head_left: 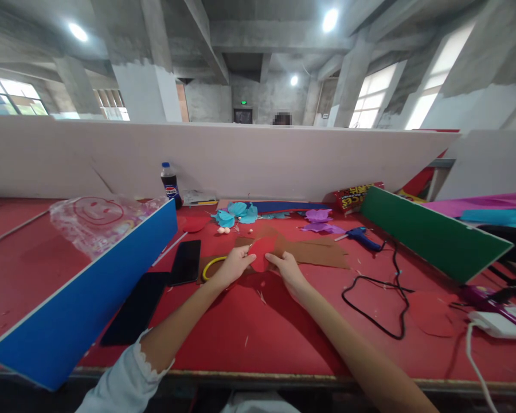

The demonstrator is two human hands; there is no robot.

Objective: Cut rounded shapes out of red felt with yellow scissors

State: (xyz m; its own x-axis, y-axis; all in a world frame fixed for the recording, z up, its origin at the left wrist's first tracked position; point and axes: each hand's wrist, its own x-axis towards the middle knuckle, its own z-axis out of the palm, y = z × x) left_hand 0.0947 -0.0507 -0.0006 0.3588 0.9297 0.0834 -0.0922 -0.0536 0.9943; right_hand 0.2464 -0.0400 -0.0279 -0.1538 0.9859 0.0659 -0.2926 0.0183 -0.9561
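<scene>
- so the red piece [261,253] is hovering or resting just above the middle of the red table [258,350], can't tell which
- left hand [236,267] is pinching its left edge, pretty much closed
- right hand [289,272] is pinching the right edge, same deal
- brown sheets [322,253] are lying beyond
- yellow ring [212,268] is sitting by the left hand
- blue glue gun [364,238] is lying off right

Okay, so one left hand [236,265] and one right hand [288,269] can be counted. Also spotted: one soda bottle [171,186], one glue gun [364,238], one snack packet [350,199], two coloured panels [98,281], two flat black slabs [186,262] and at least three red paper pieces [262,255].
</scene>
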